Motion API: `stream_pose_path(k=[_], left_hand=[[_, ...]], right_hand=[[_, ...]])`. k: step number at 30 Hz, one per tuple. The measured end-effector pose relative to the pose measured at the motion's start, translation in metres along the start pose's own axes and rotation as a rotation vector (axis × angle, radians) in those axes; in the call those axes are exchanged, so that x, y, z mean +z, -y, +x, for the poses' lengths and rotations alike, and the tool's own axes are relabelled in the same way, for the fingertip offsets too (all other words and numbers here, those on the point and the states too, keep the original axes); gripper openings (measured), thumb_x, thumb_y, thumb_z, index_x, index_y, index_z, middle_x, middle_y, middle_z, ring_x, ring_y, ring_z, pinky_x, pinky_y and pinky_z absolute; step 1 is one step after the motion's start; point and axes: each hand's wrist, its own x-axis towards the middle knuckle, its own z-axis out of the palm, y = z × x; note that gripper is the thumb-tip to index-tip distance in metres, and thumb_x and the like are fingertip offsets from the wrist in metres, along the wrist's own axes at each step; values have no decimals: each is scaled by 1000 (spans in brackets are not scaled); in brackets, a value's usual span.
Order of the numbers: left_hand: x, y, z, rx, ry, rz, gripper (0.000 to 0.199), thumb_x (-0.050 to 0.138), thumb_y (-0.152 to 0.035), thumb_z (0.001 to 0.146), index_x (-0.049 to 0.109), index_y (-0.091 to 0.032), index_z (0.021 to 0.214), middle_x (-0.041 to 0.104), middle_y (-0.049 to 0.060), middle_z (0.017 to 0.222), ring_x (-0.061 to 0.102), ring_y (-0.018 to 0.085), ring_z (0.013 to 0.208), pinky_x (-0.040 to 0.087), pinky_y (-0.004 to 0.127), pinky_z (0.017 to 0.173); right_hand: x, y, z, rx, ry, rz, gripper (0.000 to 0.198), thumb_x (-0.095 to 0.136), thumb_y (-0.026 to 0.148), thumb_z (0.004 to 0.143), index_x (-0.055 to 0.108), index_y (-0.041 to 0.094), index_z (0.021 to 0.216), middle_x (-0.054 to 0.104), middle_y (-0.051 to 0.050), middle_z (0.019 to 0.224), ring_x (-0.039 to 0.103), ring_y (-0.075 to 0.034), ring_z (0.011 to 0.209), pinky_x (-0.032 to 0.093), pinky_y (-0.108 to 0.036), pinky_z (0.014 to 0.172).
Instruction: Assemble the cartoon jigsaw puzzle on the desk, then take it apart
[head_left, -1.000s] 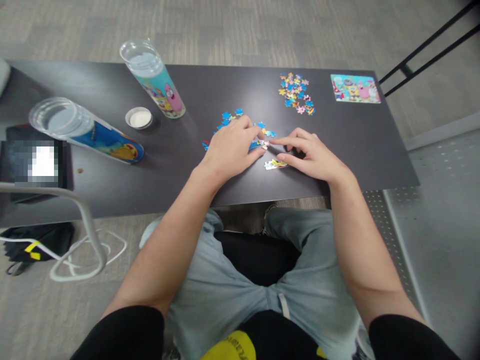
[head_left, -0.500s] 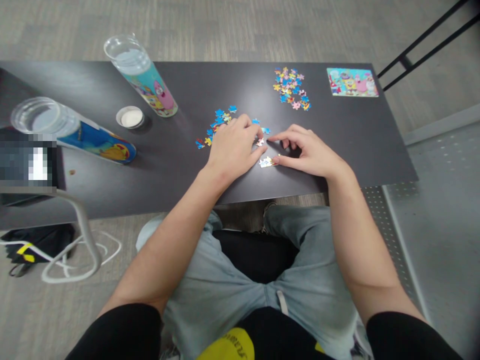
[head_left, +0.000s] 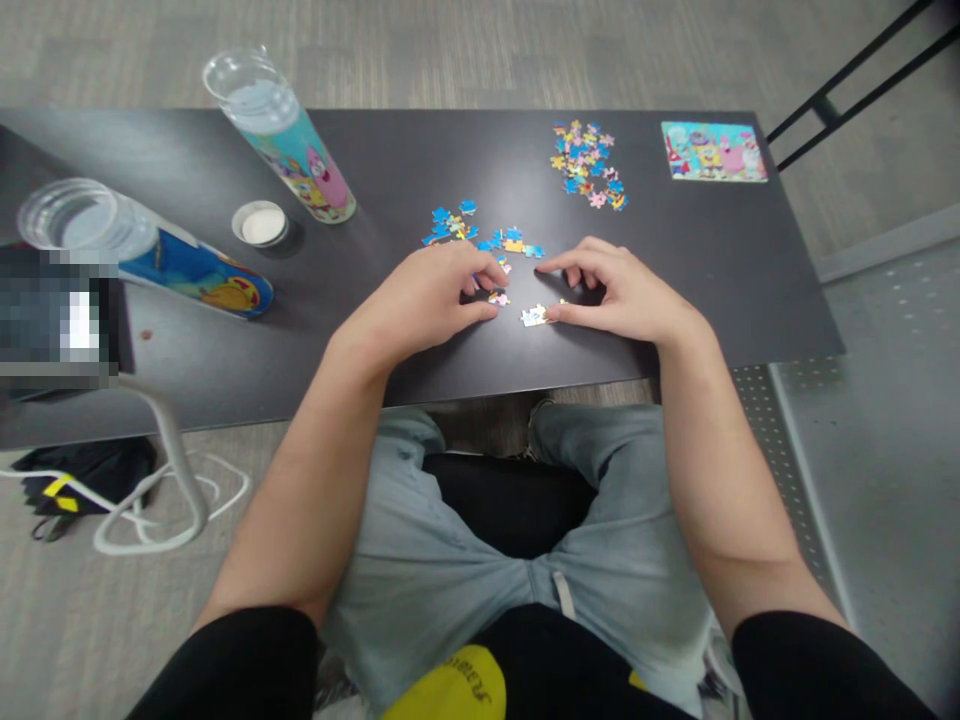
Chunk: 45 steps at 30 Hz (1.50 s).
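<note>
1. Touching a short puzzle strip (head_left: 534,316) with the thumb tip, your right hand (head_left: 619,290) has its forefinger reaching out above, well apart from the thumb; its other fingers curl inward.
2. Curving over the table, your left hand (head_left: 427,290) has a small pinkish piece (head_left: 499,298) between thumb and forefinger. You show a gap there, but I cannot tell whether the fingers grip it. Another small piece (head_left: 505,265) peeks out beside your fingertips. The strip lies at about four o'clock from these fingertips, between your two hands.
3. Taking twelve as straight away from you, a mostly blue row (head_left: 514,241) of pieces sits at two o'clock from your left hand and ten o'clock from your right.
4. At twelve from your left hand lies a loose cluster (head_left: 451,226), partly hidden by your knuckles.
5. At twelve from your right hand, farther off, is a mixed-colour pile (head_left: 589,160); at one o'clock, near the table's far corner, lies a picture card (head_left: 716,152).
6. From your left hand, a white lid (head_left: 261,224) is at ten o'clock, a teal tube (head_left: 300,150) between ten and eleven, and a blue tube (head_left: 199,272) at nine.
7. Everything above shares one dark table (head_left: 352,355); on the floor at eight o'clock is a black bag (head_left: 97,470).
</note>
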Motion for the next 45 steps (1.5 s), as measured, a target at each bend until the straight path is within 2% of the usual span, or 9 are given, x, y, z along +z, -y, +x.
stream_pose_path(k=[3, 8, 12, 17, 20, 23, 31, 40, 45], left_hand=[[-4, 5, -5, -3, 29, -3, 34, 88, -43, 96, 92, -29, 128, 90, 4, 123, 78, 26, 106, 61, 45, 106], [1, -1, -10, -41, -36, 81, 27, 82, -44, 103, 90, -30, 124, 86, 5, 123, 76, 27, 107, 58, 46, 101], [0, -9, -13, -74, -43, 116, 20, 79, -40, 106, 91, -29, 117, 84, 4, 126, 72, 26, 111, 56, 46, 98], [-6, -3, -16, -36, 84, 61, 16, 85, -43, 105, 91, -28, 108, 83, 1, 109, 68, 25, 107, 52, 45, 98], [-1, 5, -13, 11, 38, 48, 26, 90, -38, 102, 90, -28, 125, 84, 2, 117, 70, 25, 107, 54, 44, 98], [6, 9, -10, 50, -40, 79, 36, 86, -34, 106, 88, -30, 141, 82, 5, 126, 72, 25, 110, 56, 43, 101], [9, 4, -8, 64, -12, 66, 15, 86, -32, 105, 92, -25, 118, 72, 3, 109, 66, 22, 99, 58, 44, 106], [7, -6, -11, -7, -21, 70, 11, 90, -31, 101, 90, -28, 112, 73, 0, 103, 62, 22, 98, 55, 44, 100], [9, -11, -11, -16, -22, 40, 13, 90, -38, 102, 91, -30, 112, 78, 2, 110, 66, 24, 98, 57, 46, 99]], right_hand=[[1, 0, 3, -1, 1, -15, 66, 100, 62, 103, 91, 31, 160, 80, -9, 125, 72, -35, 107, 53, -56, 111], [4, 3, 9, 15, 23, -22, 61, 99, 70, 103, 91, 41, 156, 80, -7, 128, 74, -38, 111, 55, -58, 115], [4, 5, 13, -3, 27, -19, 62, 99, 65, 103, 91, 34, 157, 81, -8, 126, 71, -36, 106, 55, -56, 111], [5, 4, 16, -9, 25, -21, 63, 98, 64, 103, 90, 34, 158, 81, -8, 123, 72, -37, 105, 54, -55, 107], [6, 3, 16, -6, 13, -12, 65, 98, 69, 102, 91, 34, 157, 81, -8, 121, 71, -36, 104, 53, -53, 105], [6, 4, 16, -1, 12, -4, 66, 99, 68, 101, 92, 33, 157, 80, -9, 120, 70, -36, 102, 53, -54, 104], [5, 2, 16, -2, 26, -41, 67, 98, 71, 103, 90, 36, 159, 77, -10, 122, 71, -38, 103, 53, -59, 109], [7, 1, 16, -12, 8, -46, 69, 96, 78, 104, 90, 35, 158, 80, -9, 122, 71, -37, 104, 53, -56, 109], [8, 1, 16, -22, 1, -49, 69, 95, 79, 104, 90, 35, 157, 80, -9, 122, 72, -38, 105, 53, -56, 108]])
